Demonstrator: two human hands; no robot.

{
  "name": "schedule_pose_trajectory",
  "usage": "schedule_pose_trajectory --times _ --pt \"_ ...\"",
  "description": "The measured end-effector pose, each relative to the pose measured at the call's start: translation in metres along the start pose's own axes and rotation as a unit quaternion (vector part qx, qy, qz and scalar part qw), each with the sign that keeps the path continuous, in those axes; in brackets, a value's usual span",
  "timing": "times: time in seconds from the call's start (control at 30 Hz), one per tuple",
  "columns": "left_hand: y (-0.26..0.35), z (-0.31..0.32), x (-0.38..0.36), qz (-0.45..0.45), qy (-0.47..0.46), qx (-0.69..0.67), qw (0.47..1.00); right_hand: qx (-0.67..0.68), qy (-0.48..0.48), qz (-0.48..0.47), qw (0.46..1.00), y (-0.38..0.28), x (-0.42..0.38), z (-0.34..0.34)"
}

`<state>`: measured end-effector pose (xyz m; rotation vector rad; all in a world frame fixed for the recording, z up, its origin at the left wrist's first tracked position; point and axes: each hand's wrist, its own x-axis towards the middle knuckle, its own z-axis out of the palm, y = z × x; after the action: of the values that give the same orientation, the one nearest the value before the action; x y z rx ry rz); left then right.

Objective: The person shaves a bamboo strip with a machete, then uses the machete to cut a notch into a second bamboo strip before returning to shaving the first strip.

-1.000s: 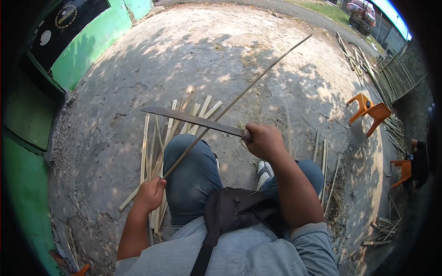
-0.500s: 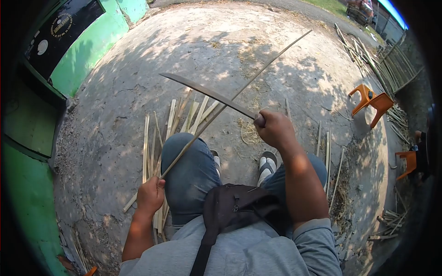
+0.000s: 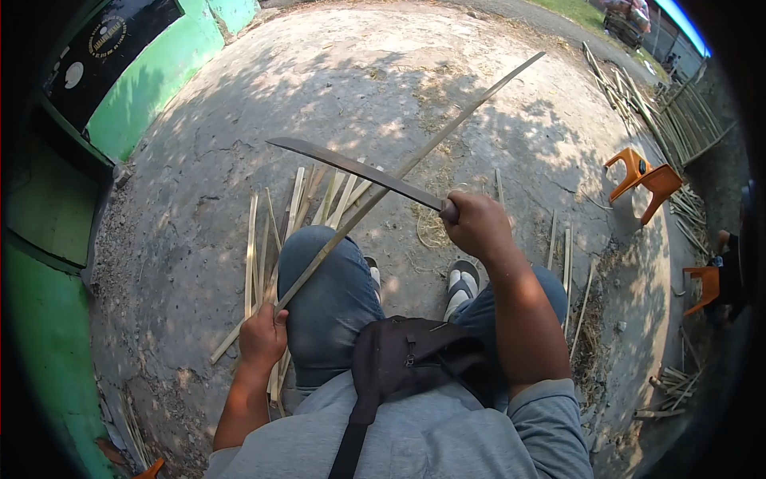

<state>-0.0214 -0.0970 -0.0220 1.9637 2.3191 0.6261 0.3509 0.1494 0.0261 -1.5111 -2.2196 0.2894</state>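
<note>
My left hand (image 3: 262, 334) is closed around the lower end of a long bamboo strip (image 3: 455, 124), which slants across my knee and up to the right. In my right hand (image 3: 479, 226) is the handle of a machete (image 3: 359, 169), its long blade pointing left. The blade crosses the strip beyond my knee and appears to lie against it. Several cut bamboo strips (image 3: 251, 255) lie on the ground beside and beyond my left leg, partly hidden by it.
More strips (image 3: 567, 271) lie right of my right leg. An orange stool (image 3: 658, 188) stands on the right, with another orange stool (image 3: 704, 287) by a partly visible person. Bamboo poles (image 3: 630, 96) are piled at the far right. A green wall (image 3: 152, 104) runs along the left.
The bamboo strip has turned about its length, showing a broader face. The machete blade has dipped slightly at its tip and sits a little lower along the strip.
</note>
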Motion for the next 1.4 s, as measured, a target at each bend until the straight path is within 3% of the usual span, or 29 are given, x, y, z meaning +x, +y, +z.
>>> schedule_pose_trajectory --times 0.27,0.47,0.6,0.7,0.8,1.07,1.3,1.4 --pt "-0.005 0.005 0.001 0.004 0.004 -0.014 1.0 0.021 0.04 0.039 0.998 0.02 0.015 0.006" --pt "-0.007 0.007 -0.001 0.0 -0.008 -0.027 1.0 0.014 0.064 -0.031 0.997 0.008 0.005 0.01" --pt "-0.006 0.008 0.002 0.003 -0.005 -0.055 0.998 -0.029 0.063 0.0 0.998 0.01 0.012 0.006" --pt "-0.002 0.002 0.002 -0.012 -0.017 -0.046 0.999 0.024 0.076 0.064 0.995 0.02 0.019 0.012" --pt "-0.002 -0.001 0.002 -0.014 -0.021 -0.04 0.999 0.026 0.067 0.058 0.996 0.017 0.016 0.009" --pt "-0.008 0.006 0.005 -0.007 -0.026 -0.057 0.998 0.01 0.039 -0.091 0.995 -0.01 0.001 0.012" --pt "-0.004 0.004 0.002 -0.023 -0.025 -0.055 0.998 0.02 0.066 0.004 0.998 0.017 0.019 0.014" --pt "-0.004 0.0 0.002 -0.022 -0.037 -0.056 0.998 0.012 0.05 -0.002 0.999 0.011 0.01 0.015"
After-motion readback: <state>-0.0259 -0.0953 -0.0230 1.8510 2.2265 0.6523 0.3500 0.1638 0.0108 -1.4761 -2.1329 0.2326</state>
